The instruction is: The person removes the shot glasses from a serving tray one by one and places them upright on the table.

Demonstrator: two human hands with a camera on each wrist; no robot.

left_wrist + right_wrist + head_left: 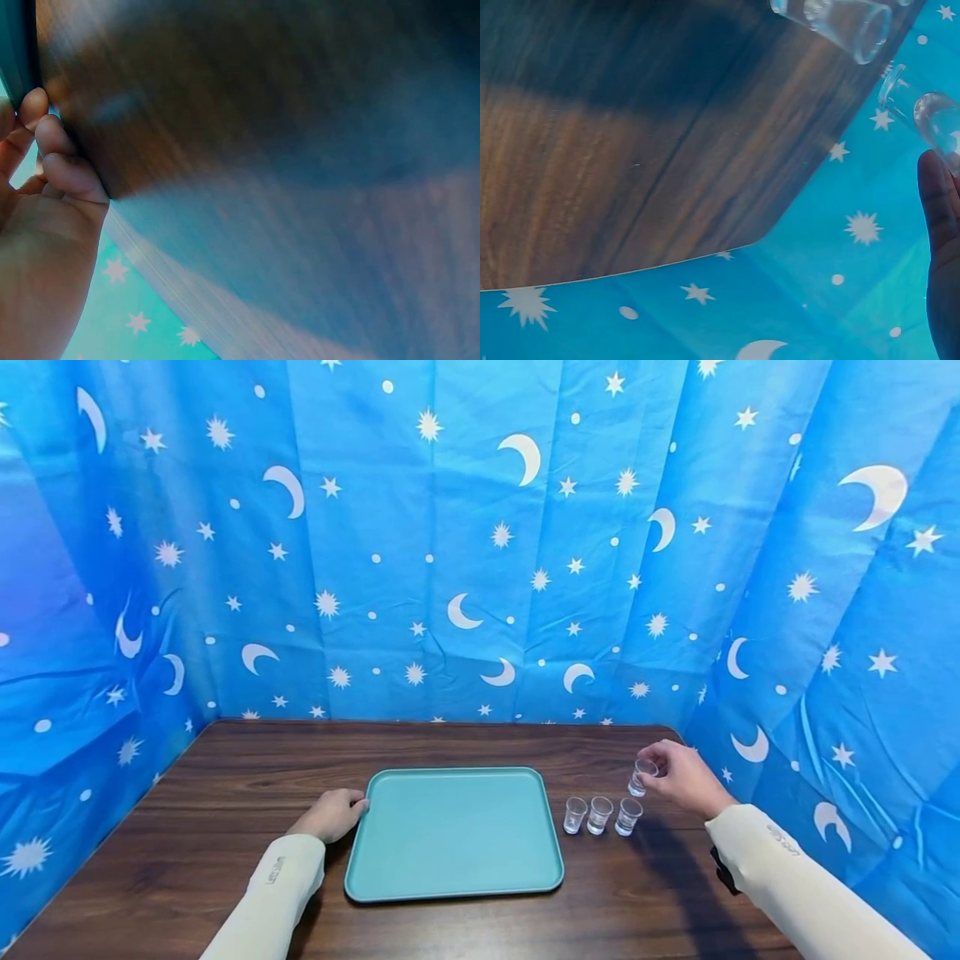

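A turquoise rectangular tray (pixel 453 835) lies flat on the table. At its left rim is my left hand (pixel 335 814), its thumb and fingertips gripping the edge; in the left wrist view several fingers (pixel 71 176) are curled beside the dark tabletop. My right hand (pixel 681 778) pinches a small clear shot glass (pixel 637 785) between thumb and fingers, behind the right end of a row. That row holds three similar shot glasses, the left (pixel 574 817), the middle (pixel 599 817) and the right (pixel 627 818). In the right wrist view the held glass shows at the right edge.
The dark wood-grain table (pixel 247 777) reaches back to a blue curtain (pixel 420 568) with white moons and stars, which also hangs on both sides. The glass row stands close to the tray's right rim. The table's far right corner is near my right hand.
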